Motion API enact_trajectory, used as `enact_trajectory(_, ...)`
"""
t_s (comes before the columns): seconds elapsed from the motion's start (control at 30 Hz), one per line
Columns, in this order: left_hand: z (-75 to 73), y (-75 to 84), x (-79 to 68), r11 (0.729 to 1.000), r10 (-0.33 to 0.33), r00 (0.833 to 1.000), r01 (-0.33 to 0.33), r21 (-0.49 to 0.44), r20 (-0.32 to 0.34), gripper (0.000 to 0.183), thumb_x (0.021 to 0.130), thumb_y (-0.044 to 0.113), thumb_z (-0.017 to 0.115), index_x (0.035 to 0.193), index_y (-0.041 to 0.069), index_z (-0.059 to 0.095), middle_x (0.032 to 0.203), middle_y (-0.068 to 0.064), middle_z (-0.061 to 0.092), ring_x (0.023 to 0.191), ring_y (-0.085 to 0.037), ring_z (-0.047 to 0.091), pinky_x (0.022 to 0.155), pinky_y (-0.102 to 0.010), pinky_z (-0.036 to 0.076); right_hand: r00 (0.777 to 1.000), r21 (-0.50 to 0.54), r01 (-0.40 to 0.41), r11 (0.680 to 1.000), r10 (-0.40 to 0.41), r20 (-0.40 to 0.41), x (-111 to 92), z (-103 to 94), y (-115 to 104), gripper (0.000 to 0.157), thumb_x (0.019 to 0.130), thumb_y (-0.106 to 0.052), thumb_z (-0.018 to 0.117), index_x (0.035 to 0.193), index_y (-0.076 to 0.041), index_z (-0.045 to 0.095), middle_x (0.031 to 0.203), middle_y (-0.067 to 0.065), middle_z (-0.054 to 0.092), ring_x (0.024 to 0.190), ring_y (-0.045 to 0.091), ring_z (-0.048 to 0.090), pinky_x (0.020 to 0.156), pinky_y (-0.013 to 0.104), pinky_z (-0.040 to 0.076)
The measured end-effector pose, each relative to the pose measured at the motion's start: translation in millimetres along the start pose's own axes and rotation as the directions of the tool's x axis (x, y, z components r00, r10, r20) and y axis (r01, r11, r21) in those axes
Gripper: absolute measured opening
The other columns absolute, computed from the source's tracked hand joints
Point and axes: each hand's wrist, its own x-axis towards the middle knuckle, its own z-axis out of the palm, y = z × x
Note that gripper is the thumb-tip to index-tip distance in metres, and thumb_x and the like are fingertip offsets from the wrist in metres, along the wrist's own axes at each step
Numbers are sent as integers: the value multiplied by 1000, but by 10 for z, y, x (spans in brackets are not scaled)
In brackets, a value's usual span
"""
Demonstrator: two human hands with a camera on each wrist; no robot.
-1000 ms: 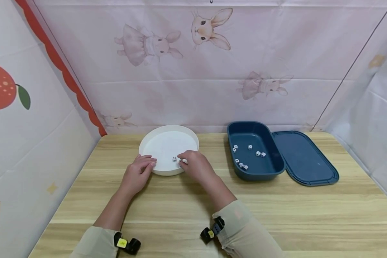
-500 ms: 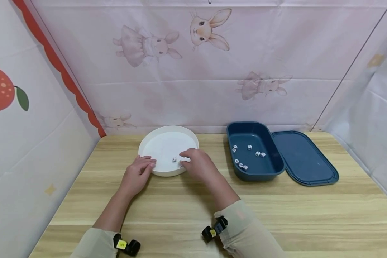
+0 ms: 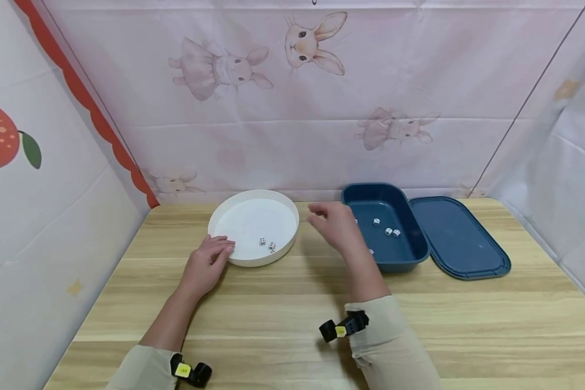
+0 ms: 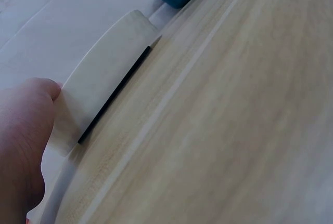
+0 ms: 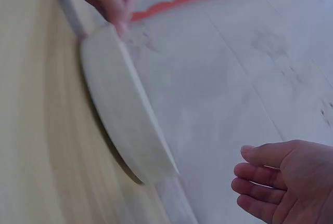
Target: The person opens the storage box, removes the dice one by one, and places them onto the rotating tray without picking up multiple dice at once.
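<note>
Two small white dice [image 3: 262,241] lie near the front of a round white tray [image 3: 246,222]. My left hand [image 3: 208,264] holds this tray's left front rim, fingers reaching over it and thumb at the edge. In the left wrist view the thumb [image 4: 49,88] sits on top of the wall. Just left of a deep blue box [image 3: 395,252], my right hand [image 3: 338,225] is in the air and hides part of it. More white dice [image 3: 388,232] are scattered on the box floor. The right wrist view shows loosely bent fingers [image 5: 257,190], thumb apart, nothing between them.
A flat blue lid [image 3: 460,238] lies to the right of the box, beside its wall. Tray, box and lid stand along the back of the wooden table [image 3: 253,325], close to a rabbit-printed cloth backdrop [image 3: 273,146].
My right hand has let go of a die in the tray, then lifted and moved right to the blue box. The left hand has stayed on the rim.
</note>
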Motion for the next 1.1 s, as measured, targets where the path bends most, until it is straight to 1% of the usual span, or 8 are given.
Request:
enact_trajectory(0.2,-2,5,-7,1000,1,1000,-1,-2,-5,23,98,18,62,106,2,75,111,-8,73,122,-27,60,123,-48,23,995,42,-75,996,78,-64,-7,-248,193,30,94,-26,68,120,-10,70,115,8,71,105,24,66,90,41,58)
enact_trajectory(0.33,-4,9,-13,1000,-1,1000,1,-3,-4,22,98,18,62,106,2,75,111,-8,73,123,-27,60,123,-48,23,988,37,-129,991,131,-76,-20,-346,330,33,94,-26,67,123,-11,69,119,8,70,108,25,65,92,43,57)
enact_trajectory(0.43,-6,11,-16,1000,-5,1000,5,-3,-2,22,98,18,62,106,2,75,112,-8,73,123,-28,59,123,-48,23,983,20,-175,984,175,-46,-34,-396,421,38,94,-26,67,128,-9,65,124,11,67,114,27,63,96,45,55)
enact_trajectory(0.5,-5,11,-17,1000,-9,1000,9,-4,1,23,98,18,62,106,2,75,112,-8,73,123,-28,59,123,-48,23,978,7,-208,978,208,-7,-38,-418,473,41,95,-26,65,131,-8,62,128,12,65,117,28,60,99,46,53)
enact_trajectory(0.67,-2,10,-14,1000,-12,1000,12,-4,1,23,98,18,61,106,2,75,112,-8,73,123,-28,60,124,-48,23,962,-22,-266,964,267,65,-39,-442,559,42,97,-27,63,134,-7,60,132,14,62,121,30,57,102,48,51)
enact_trajectory(0.9,-6,13,10,1000,-4,1000,4,-2,-1,23,98,18,62,106,2,75,112,-9,73,122,-27,60,123,-49,23,947,-57,-290,955,295,127,-34,-475,616,44,97,-28,62,136,-7,58,134,15,60,122,31,56,104,49,49)
enact_trajectory(1.1,-7,10,18,1000,-11,1000,11,-2,1,23,98,20,62,107,2,75,112,-9,73,123,-28,60,124,-48,22,942,-63,-282,957,289,174,-42,-511,677,38,101,-26,55,135,-10,60,137,14,58,125,31,54,106,52,47)
